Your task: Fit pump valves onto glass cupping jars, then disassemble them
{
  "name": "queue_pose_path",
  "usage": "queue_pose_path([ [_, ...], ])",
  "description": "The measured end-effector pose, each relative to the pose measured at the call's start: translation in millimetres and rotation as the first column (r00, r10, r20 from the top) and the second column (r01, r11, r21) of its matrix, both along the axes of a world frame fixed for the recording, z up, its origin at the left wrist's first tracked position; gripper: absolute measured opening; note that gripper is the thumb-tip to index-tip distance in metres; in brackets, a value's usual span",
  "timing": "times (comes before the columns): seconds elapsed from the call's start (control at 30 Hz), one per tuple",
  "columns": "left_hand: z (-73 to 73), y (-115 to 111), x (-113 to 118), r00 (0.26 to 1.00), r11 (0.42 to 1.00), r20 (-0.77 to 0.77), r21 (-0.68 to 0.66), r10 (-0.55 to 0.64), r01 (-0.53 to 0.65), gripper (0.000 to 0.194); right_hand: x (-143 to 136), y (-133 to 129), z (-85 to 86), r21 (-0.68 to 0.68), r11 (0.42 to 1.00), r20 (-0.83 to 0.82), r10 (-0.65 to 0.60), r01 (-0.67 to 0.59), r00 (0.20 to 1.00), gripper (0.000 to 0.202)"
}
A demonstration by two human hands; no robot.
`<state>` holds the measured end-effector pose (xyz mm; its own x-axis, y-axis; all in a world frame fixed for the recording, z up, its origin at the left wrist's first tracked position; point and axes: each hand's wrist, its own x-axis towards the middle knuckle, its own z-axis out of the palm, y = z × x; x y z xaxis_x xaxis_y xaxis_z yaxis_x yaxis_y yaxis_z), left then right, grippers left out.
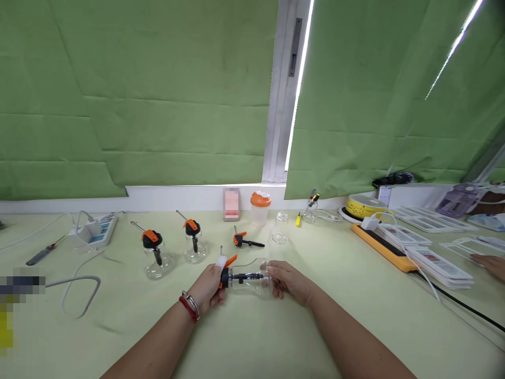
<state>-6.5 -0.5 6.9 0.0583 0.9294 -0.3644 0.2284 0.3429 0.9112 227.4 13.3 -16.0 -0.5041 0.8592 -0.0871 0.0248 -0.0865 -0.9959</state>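
A clear glass bottle (250, 287) lies on its side between my two hands, low over the table. My left hand (207, 287) is closed around its black and orange cap (224, 278), which has an orange lever and a thin metal spout. A black tube from the cap runs inside the bottle. With closed fingers, my right hand (291, 280) grips the bottle's base end. Just beyond, a loose black and orange cap (239, 239) with its tube lies beside an upside-down glass bottle (280, 229). Two capped glass bottles (160, 266) (195, 251) stand upright to the left.
An orange-lidded cup (260, 210) and a phone (231, 204) stand by the wall. Left are a power strip (103, 234), cables and a screwdriver (45, 253). Right are an orange power strip (381, 247), white trays (440, 268), and another person's hand (491, 265).
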Motion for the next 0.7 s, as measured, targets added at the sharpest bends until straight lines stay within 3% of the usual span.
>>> queue_pose_path([
  [0.3,-2.2,2,-3,1.000,1.000,0.016,-0.018,0.013,-0.013,0.059,7,2,-1.2,0.037,0.999,0.007,0.026,-0.026,1.000,0.056],
  [0.47,-3.0,3,-6,1.000,1.000,0.022,-0.011,0.015,-0.015,0.056,12,3,-1.1,0.222,0.975,-0.035,0.037,-0.029,0.999,0.102],
  [0.7,-2.9,4,-5,0.999,1.000,0.035,-0.010,0.019,-0.019,0.060,7,2,-0.3,0.288,0.958,0.021,-0.023,0.016,1.000,0.079],
])
